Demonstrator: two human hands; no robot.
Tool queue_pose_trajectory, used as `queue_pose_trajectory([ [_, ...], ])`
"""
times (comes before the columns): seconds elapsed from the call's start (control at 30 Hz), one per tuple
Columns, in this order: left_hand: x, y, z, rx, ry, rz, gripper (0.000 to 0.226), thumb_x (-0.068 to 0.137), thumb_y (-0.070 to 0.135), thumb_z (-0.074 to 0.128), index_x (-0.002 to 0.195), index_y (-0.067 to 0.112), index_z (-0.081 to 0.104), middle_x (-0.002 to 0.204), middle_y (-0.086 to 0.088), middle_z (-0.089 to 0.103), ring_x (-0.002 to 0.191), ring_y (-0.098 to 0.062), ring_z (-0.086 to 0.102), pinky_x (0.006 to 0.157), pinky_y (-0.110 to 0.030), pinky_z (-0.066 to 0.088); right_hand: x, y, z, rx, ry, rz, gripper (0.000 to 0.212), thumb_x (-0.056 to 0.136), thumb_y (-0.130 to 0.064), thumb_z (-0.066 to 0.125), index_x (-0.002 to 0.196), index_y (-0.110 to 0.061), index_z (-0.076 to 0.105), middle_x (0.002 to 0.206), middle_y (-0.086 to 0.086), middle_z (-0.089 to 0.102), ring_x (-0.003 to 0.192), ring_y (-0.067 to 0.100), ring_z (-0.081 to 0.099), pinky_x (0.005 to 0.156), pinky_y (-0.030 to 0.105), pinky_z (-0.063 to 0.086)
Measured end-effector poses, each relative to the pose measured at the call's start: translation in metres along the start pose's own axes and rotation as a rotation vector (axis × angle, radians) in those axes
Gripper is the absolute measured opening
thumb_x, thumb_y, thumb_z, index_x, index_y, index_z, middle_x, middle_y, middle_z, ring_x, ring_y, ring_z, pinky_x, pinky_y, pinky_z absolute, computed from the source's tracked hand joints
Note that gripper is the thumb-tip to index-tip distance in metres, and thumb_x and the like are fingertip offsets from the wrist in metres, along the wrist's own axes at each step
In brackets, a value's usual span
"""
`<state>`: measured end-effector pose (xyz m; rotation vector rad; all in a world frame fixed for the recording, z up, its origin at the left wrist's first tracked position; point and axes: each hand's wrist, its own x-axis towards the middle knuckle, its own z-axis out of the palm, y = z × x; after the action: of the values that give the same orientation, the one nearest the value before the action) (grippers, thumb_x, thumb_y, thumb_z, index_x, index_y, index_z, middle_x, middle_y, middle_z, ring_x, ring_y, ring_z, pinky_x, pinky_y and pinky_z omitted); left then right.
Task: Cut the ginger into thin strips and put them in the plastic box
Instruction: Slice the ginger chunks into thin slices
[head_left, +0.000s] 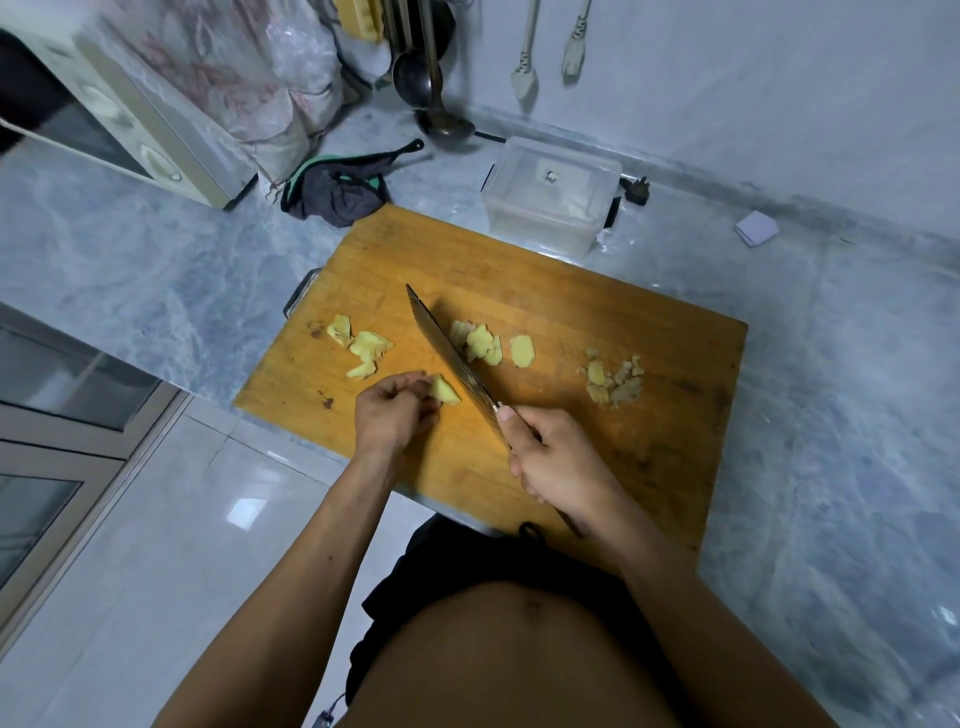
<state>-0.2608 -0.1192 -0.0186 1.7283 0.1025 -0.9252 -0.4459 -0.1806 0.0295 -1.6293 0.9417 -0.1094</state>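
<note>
On the wooden cutting board (597, 322), my left hand (392, 413) pinches a chunk of ginger (444, 389) against the board. My right hand (553, 460) grips the handle of a cleaver (449, 353), whose blade stands edge-down just right of that chunk. Ginger slices (480, 340) lie right of the blade, and more slices (361, 345) lie to its left. A small heap of ginger peel and scraps (613, 382) sits further right. The clear plastic box (553, 195) stands behind the board with its lid on.
A dark cloth (337, 192) lies on the marble counter (831, 364) behind the board's left corner. A microwave (119, 114) stands at the back left, ladles (441, 119) lean in the corner, and a plug (636, 188) lies beside the box.
</note>
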Motion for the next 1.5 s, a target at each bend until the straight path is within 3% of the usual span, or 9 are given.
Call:
queue_pose_trajectory([
  [0.23,-0.002,0.004,0.004,0.135,-0.025,0.071,0.027,0.09,-0.009,0.06,0.087,0.016,0.068,0.086,-0.005,0.07,0.071,-0.013,0.067,0.064,-0.023,0.059,-0.008,-0.003,-0.005,0.0,-0.011,-0.036,0.046,0.106,-0.043,0.041,0.096,-0.002,0.06,0.063,0.004,0.055,0.045,0.006,0.046,0.048,0.027,0.038],
  [0.33,-0.004,-0.002,-0.001,0.255,0.028,0.285,0.026,0.086,-0.008,0.061,0.083,0.017,0.065,0.085,0.0,0.069,0.085,-0.018,0.067,0.082,-0.024,0.056,-0.01,-0.003,-0.005,0.021,0.007,-0.044,0.046,0.106,-0.042,0.042,0.092,-0.001,0.058,0.062,0.004,0.055,0.045,0.007,0.046,0.047,0.026,0.037],
  [0.5,-0.017,-0.015,-0.01,0.569,0.073,0.602,0.011,0.086,0.008,0.068,0.091,0.017,0.067,0.084,0.009,0.069,0.079,-0.009,0.065,0.074,-0.018,0.049,-0.009,-0.002,-0.003,0.02,-0.008,-0.032,0.046,0.105,-0.044,0.042,0.086,-0.004,0.055,0.063,0.004,0.056,0.046,0.01,0.047,0.047,0.028,0.038],
  [0.7,-0.02,-0.019,-0.008,0.622,0.093,0.598,0.018,0.087,0.024,0.073,0.102,0.015,0.076,0.1,0.001,0.075,0.093,-0.014,0.068,0.088,-0.025,0.052,-0.01,-0.001,0.005,-0.01,-0.027,-0.029,0.045,0.105,-0.043,0.043,0.083,-0.005,0.052,0.062,0.003,0.053,0.046,0.008,0.044,0.048,0.03,0.036],
  [0.83,-0.023,-0.019,-0.006,0.627,0.089,0.558,0.024,0.086,0.028,0.074,0.105,0.013,0.077,0.103,-0.001,0.074,0.089,-0.009,0.066,0.08,-0.009,0.044,-0.008,-0.001,0.005,-0.005,-0.022,-0.009,0.045,0.105,-0.043,0.043,0.081,-0.006,0.051,0.061,0.002,0.055,0.045,0.007,0.045,0.047,0.027,0.037],
  [0.93,-0.026,-0.019,-0.002,0.576,0.076,0.51,0.025,0.085,0.026,0.076,0.105,0.011,0.077,0.101,-0.001,0.075,0.085,-0.005,0.065,0.073,0.002,0.038,-0.007,-0.001,0.006,-0.021,-0.022,-0.029,0.044,0.105,-0.043,0.043,0.08,-0.008,0.052,0.062,0.004,0.054,0.046,0.009,0.044,0.048,0.03,0.036],
  [1.1,-0.026,-0.019,0.001,0.524,0.032,0.514,0.023,0.088,0.013,0.072,0.11,0.011,0.075,0.104,0.0,0.075,0.094,-0.009,0.069,0.084,-0.011,0.046,-0.01,0.0,0.008,-0.032,-0.018,-0.037,0.043,0.105,-0.043,0.043,0.078,-0.01,0.051,0.062,0.003,0.054,0.047,0.009,0.044,0.051,0.031,0.036],
  [1.37,-0.026,-0.02,-0.001,0.457,0.0,0.487,0.026,0.083,0.0,0.074,0.108,0.006,0.074,0.09,-0.003,0.073,0.066,0.014,0.061,0.071,0.002,0.041,-0.01,-0.007,0.01,0.125,-0.046,0.036,0.044,0.105,-0.045,0.045,0.077,-0.011,0.052,0.062,0.004,0.055,0.046,0.015,0.046,0.044,0.027,0.037],
  [1.5,-0.023,-0.021,-0.002,0.376,0.001,0.473,0.025,0.085,-0.01,0.066,0.105,0.004,0.074,0.088,0.002,0.072,0.073,0.008,0.067,0.076,-0.006,0.049,-0.01,-0.012,0.01,0.161,-0.033,0.025,0.04,0.105,-0.043,0.044,0.074,-0.02,0.054,0.061,0.002,0.055,0.046,0.016,0.046,0.043,0.026,0.037],
])
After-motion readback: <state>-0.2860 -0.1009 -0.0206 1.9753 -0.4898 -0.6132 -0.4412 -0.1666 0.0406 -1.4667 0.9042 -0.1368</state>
